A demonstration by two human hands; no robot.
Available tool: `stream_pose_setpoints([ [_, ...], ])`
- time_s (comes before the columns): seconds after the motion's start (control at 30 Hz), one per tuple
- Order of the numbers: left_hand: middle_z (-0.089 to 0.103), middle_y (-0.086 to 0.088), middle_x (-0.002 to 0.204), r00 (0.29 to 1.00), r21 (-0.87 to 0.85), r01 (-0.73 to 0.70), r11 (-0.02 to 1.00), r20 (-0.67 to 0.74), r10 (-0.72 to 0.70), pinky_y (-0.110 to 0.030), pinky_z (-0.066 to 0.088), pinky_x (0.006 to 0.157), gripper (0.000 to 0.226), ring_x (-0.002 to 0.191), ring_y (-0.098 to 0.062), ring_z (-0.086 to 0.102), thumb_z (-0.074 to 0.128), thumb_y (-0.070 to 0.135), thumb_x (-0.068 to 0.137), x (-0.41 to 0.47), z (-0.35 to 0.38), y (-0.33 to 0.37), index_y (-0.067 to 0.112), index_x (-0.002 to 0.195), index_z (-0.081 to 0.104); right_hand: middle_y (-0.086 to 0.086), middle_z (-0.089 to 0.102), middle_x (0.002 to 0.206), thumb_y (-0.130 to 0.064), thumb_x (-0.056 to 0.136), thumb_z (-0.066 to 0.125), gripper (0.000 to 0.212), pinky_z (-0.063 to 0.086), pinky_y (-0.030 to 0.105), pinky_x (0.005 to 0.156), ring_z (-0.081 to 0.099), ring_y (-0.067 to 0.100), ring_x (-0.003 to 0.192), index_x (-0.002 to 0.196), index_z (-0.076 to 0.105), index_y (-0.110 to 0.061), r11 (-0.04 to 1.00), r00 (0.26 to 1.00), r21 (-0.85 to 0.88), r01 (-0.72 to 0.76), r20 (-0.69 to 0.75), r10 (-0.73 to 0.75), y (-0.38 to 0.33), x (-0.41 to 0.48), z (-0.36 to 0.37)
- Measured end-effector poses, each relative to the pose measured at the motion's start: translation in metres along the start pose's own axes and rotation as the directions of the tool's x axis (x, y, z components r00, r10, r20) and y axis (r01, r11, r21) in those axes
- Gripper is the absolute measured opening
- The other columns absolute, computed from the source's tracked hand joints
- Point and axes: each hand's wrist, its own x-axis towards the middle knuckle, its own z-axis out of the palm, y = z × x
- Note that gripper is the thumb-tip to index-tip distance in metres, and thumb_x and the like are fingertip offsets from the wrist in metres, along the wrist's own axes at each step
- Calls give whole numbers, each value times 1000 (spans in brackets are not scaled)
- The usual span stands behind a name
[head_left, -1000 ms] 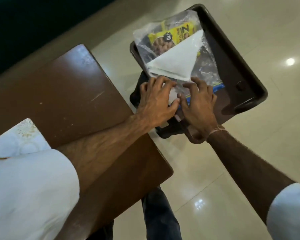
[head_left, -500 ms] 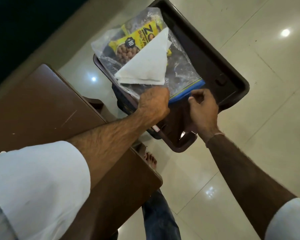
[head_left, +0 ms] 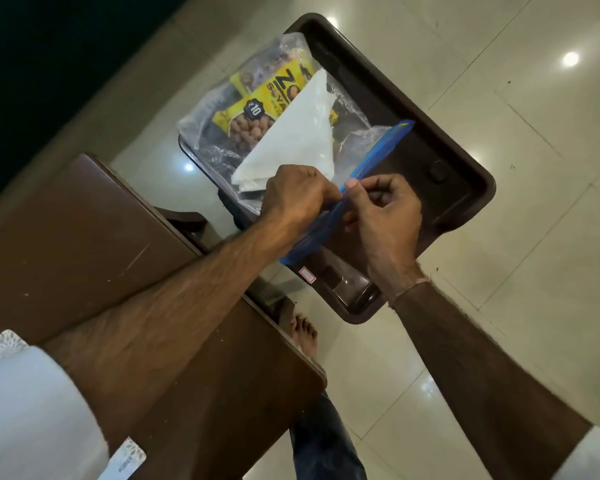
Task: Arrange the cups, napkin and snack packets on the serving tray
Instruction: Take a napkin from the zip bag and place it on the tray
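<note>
A clear zip bag [head_left: 352,133] with a blue seal strip [head_left: 371,161] lies on the dark brown serving tray [head_left: 458,161]. Inside it are yellow snack packets [head_left: 257,109] and a folded white napkin [head_left: 298,140]. My left hand [head_left: 295,195] and my right hand [head_left: 385,209] both pinch the blue strip at the bag's mouth, close together. No cups are in view.
A brown wooden table [head_left: 84,244] fills the lower left, with a white patterned cloth [head_left: 0,344] at its near edge. The tray sits beyond the table's corner on a dark stand over a glossy tiled floor [head_left: 516,306]. A bare foot [head_left: 303,332] shows below.
Both hands have risen off the tray and closed on the bag's blue strip, whose mouth end is now lifted. The view has tilted and shifted.
</note>
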Motion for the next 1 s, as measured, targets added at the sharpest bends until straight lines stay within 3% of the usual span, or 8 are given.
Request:
stream_pose_setpoints([
  [0.2, 63, 2, 56, 988, -165, -96, 982, -135, 74, -44, 57, 69, 10, 58, -19, 59, 67, 23, 68, -8, -3, -5, 18, 60, 65, 4, 66, 73, -10, 88, 73, 20, 56, 29, 53, 67, 12, 54, 84, 57, -22, 994, 989, -2, -107, -101, 106, 9, 12, 4],
  [0.33, 64, 9, 80, 916, 349, -397, 849, 93, 391, -31, 50, 67, 26, 75, -11, 60, 75, 42, 69, -17, 0, -14, 24, 83, 61, 10, 67, 85, -8, 88, 73, 21, 55, 24, 56, 67, 10, 58, 87, 57, -21, 995, 995, 76, -60, -76, 65, 13, 13, -5],
  [0.4, 65, 4, 88, 908, 508, -414, 756, 169, 384, -35, 53, 73, 29, 82, -16, 61, 78, 37, 74, -16, 3, -22, 21, 93, 63, 17, 64, 92, -6, 89, 72, 21, 55, 25, 55, 66, 13, 60, 90, 55, -18, 988, 998, 151, -30, -45, 37, 13, 12, -7],
  [0.6, 64, 11, 62, 949, 174, -259, 950, -138, 284, -12, 41, 51, 24, 56, 1, 55, 85, 35, 75, -10, 2, -23, 22, 70, 66, 15, 71, 105, -10, 99, 59, 8, 61, 44, 86, 73, 27, 94, 105, 65, -8, 974, 974, 189, -129, 206, 89, 9, 5, -6],
  [0.7, 70, 6, 69, 978, -49, -187, 981, -99, 182, -31, 59, 70, 18, 70, -11, 67, 81, 31, 80, -14, 3, -19, 20, 72, 69, 10, 71, 114, -32, 100, 58, 30, 61, 47, 83, 72, 28, 104, 117, 65, -9, 991, 944, 34, -129, 311, 113, 6, 2, -4],
  [0.8, 74, 3, 75, 996, -216, -83, 973, -7, 84, -51, 59, 84, 9, 84, -22, 70, 74, 26, 76, -16, 0, -15, 27, 67, 76, 3, 68, 118, -46, 90, 68, 47, 64, 37, 71, 73, 15, 98, 123, 55, -15, 992, 959, -8, -128, 255, 126, 4, 3, -4],
  [0.9, 76, 6, 75, 996, -235, -66, 970, -74, 49, -45, 60, 82, 14, 83, -17, 72, 74, 19, 75, -18, 2, -17, 31, 68, 79, -1, 72, 108, -40, 85, 75, 43, 63, 32, 71, 73, 11, 93, 117, 59, -17, 998, 985, -31, -54, 160, 58, 8, 7, -2],
  [1.0, 74, 4, 78, 936, -184, -236, 954, -306, 172, -31, 58, 71, 8, 73, -9, 68, 72, 15, 87, -19, 7, -19, 18, 86, 79, 2, 74, 100, -20, 87, 73, 21, 63, 40, 77, 74, 18, 86, 104, 61, -21, 989, 996, -120, -87, -4, 87, 23, 13, -3],
])
